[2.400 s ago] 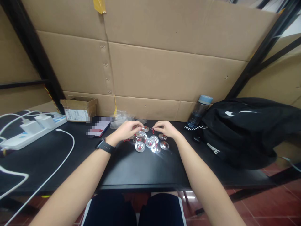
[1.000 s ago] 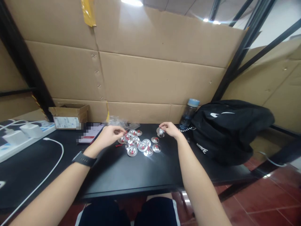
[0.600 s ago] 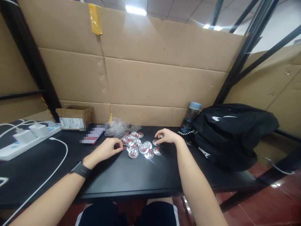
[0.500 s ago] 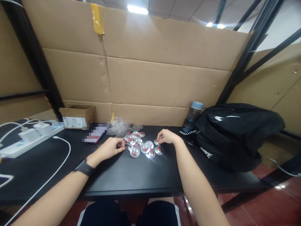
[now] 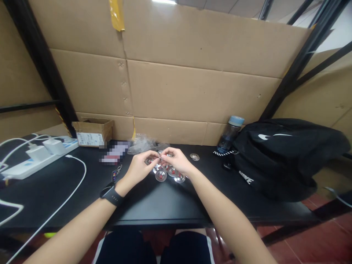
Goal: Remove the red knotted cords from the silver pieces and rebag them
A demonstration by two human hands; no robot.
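Over a pile of round, silvery discs with red centres [image 5: 161, 175], my two hands meet. The fingers of my left hand [image 5: 140, 165] are pinched together from the left. From the other side, my right hand [image 5: 176, 159] closes its thumb and fingertips at the same spot. A small shiny bit with a trace of red shows between the fingertips, too small to name. Several discs lie overlapping under and in front of my hands, partly hidden by them. One silvery disc [image 5: 194, 157] lies apart, to the right of my right hand.
Clear plastic bags [image 5: 143, 143] lie behind the pile. At left are an open cardboard box [image 5: 93, 134], a blurred flat item [image 5: 115, 152], a keychain [image 5: 116, 172], a power strip [image 5: 41, 157] and white cables. A bottle [image 5: 231, 134] and black backpack [image 5: 280, 161] stand at right.
My right hand has moved left from the pile's right side to meet my left hand, which shifted slightly right. A disc now lies alone at the right. The view has tilted down slightly.
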